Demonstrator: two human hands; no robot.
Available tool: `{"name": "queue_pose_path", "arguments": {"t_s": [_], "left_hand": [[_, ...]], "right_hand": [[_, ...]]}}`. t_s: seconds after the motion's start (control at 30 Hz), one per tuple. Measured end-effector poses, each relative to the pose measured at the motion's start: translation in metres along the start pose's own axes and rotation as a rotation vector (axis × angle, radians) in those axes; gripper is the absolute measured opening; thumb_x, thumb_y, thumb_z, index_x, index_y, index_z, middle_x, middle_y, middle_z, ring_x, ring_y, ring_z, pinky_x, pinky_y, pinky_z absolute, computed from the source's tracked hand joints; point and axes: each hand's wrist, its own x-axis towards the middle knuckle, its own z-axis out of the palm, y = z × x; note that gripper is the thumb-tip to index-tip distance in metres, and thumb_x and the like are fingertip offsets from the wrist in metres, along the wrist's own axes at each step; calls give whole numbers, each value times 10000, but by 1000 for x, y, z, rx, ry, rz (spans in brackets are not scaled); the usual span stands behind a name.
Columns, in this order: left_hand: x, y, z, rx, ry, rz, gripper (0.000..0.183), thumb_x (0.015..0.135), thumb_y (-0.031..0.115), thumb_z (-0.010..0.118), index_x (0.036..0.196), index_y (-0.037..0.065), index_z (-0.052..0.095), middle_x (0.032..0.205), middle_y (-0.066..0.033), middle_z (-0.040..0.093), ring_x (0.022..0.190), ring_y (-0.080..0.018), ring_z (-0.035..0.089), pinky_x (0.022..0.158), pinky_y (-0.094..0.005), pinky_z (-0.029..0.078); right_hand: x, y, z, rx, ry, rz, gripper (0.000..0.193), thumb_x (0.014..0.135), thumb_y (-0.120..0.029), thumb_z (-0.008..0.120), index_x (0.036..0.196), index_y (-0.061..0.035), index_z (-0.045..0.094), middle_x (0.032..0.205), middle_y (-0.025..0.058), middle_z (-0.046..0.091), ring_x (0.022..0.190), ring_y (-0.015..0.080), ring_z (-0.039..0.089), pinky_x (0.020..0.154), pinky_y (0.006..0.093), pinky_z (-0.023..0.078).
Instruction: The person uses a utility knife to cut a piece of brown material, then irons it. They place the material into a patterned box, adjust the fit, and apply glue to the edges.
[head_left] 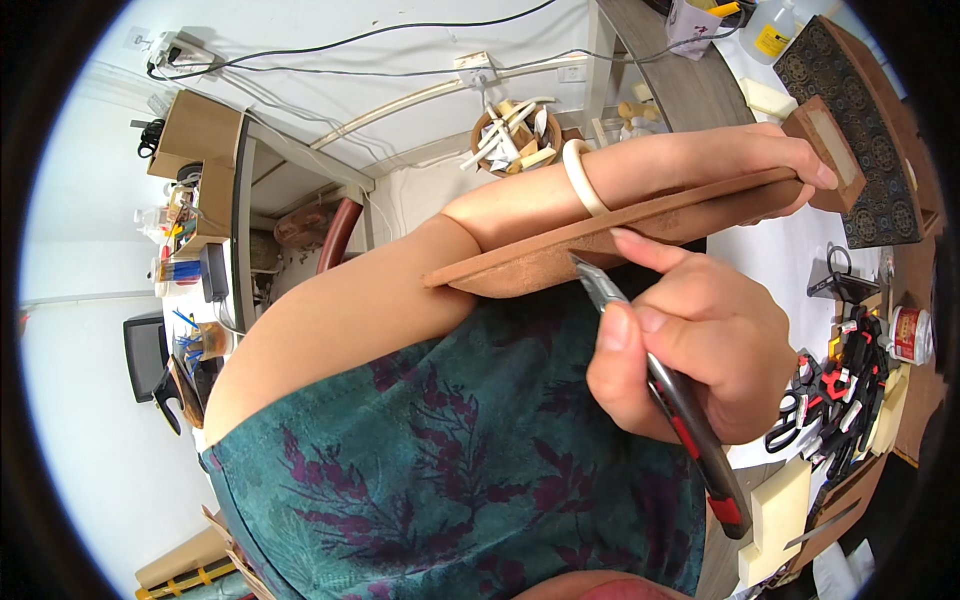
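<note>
A long brown piece [545, 262], like leather or wood with one straight edge and a curved side, slants along my left forearm. My left hand [775, 158] grips its far end, the fingers curled over the edge. A white bangle [581, 178] circles that wrist. In my right hand [700, 345] is a utility knife [690, 425] with a black and red handle, held like a pen. Its silver tip points at the curved side, close to or touching it; I cannot tell which. My right index finger rests against the brown piece.
Right of my hands stands a table with a dark patterned box [850, 130], a pile of black and red tools [845, 385], a jar [910, 335] and foam blocks [775, 520]. A basket of scraps [517, 135] sits by the wall, under hanging cables [400, 70].
</note>
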Motion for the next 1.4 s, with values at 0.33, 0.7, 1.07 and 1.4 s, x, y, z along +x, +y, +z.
{"name": "queue_pose_path", "arguments": {"t_s": [0.33, 0.7, 1.07, 1.4], "left_hand": [[8, -7, 0, -3, 22, -21, 354, 1051, 366, 493, 1105, 17, 467, 1041, -64, 464, 976, -148, 441, 855, -292, 340], [8, -7, -2, -2, 41, -34, 369, 1042, 394, 494, 1039, 25, 482, 967, -55, 462, 911, -141, 437, 802, -287, 337], [10, -5, -1, 0, 56, -55, 393, 1032, 422, 496, 973, 34, 496, 893, -46, 460, 845, -134, 432, 748, -282, 335], [12, -12, -6, -15, 64, -94, 421, 1024, 447, 497, 913, 41, 509, 826, -37, 458, 786, -128, 429, 699, -278, 333]], "right_hand": [[1, 4, 4, -22, 35, -23, 256, 785, 115, 754, 931, 3, 577, 603, 77, 598, 485, 172, 581, 724, 481, 660], [4, 4, 4, -14, 20, -30, 256, 782, 124, 744, 932, 8, 572, 599, 77, 592, 489, 181, 582, 730, 480, 659], [1, 1, 3, 34, -4, -36, 275, 780, 106, 773, 936, -2, 574, 642, 68, 608, 498, 166, 579, 757, 489, 660], [-10, -1, -10, -8, 33, 27, 255, 902, 28, 698, 1072, -13, 514, 702, 117, 618, 603, 195, 624, 852, 539, 631]]}}
